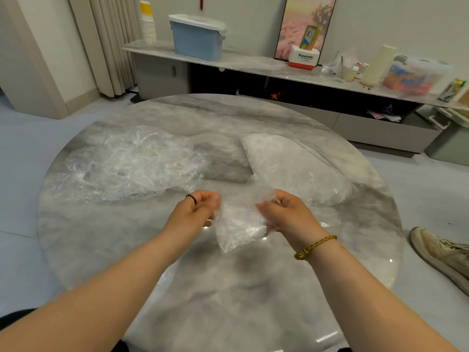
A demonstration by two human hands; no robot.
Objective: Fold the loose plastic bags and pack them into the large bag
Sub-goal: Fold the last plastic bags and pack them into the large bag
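Observation:
A small crumpled clear plastic bag (238,222) hangs above the round marble table (228,288), held between both hands. My left hand (195,212) pinches its left edge with curled fingers. My right hand (281,212) grips its upper right edge. To the far left lies a heap of loose crumpled clear bags (129,163). The large bag (291,163), whitish and filled with plastic, lies flat on the table at the right, just beyond my right hand.
A long low cabinet (253,64) runs behind the table, carrying a blue lidded bin (196,36), paper cups, a Panasonic box (303,58) and clutter. Someone's shoe (441,252) sits on the floor beside the table's right edge. Curtains hang at the back left.

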